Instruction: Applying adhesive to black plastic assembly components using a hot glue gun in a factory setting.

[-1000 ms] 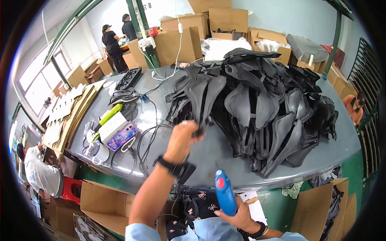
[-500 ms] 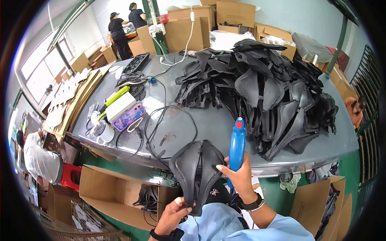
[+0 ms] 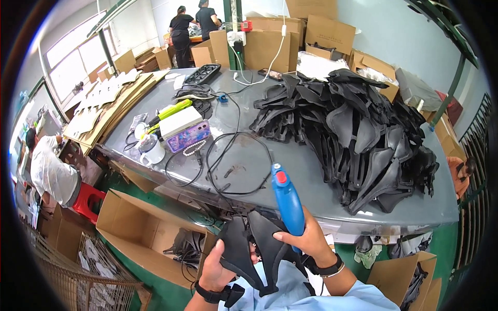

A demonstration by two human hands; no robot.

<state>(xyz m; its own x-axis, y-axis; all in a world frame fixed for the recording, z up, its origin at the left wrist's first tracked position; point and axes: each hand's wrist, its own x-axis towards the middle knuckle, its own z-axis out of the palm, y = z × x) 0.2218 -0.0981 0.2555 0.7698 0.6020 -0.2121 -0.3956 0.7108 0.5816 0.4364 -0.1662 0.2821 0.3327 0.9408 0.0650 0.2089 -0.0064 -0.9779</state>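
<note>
Presently, black piece [image 3: 265, 241]: in both hands, just off the near edge of the table [image 3: 311, 181], wide lobes toward the far side, narrow end near.
Left hand [image 3: 213, 269]: thumb on the left lobe, fingers curled beneath, gripping the piece.
Right hand [image 3: 307, 236]: fingers wrapped around the blue tool [image 3: 288, 201], thumb against the right lobe.
Blue tool: its tip pointed far, away from the piece, so tool work on it did not look under way.
Heap [image 3: 358, 127]: many similar black pieces lay at right on the table, judged as most of what was left.
Near-left carton [image 3: 127, 223]: held some dark items [image 3: 185, 243], too shaded to tell whether they were finished pieces.
</note>
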